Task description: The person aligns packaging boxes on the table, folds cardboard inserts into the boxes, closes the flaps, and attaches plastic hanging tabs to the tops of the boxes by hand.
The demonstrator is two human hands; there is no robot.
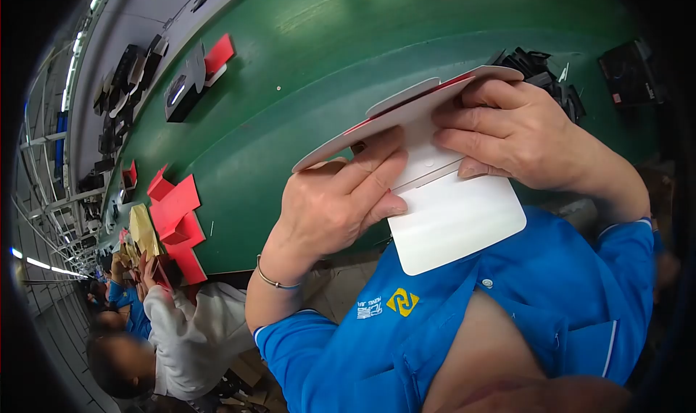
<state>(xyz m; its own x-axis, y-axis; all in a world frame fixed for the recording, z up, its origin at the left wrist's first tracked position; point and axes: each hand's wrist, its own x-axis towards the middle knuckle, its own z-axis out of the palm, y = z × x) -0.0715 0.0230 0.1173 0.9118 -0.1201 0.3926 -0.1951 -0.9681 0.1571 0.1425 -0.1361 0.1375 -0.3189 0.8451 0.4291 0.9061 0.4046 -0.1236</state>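
Holding one white carton (460, 228) over the edge of the green desk (261, 116): left hand (330, 199) and right hand (507, 127) both gripping, fingers against its white face. Likely light, stiff, easily creased; best pinched near folds.

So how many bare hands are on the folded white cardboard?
2: bare left hand, on the left side of the folded white cardboard; bare right hand, on its right.
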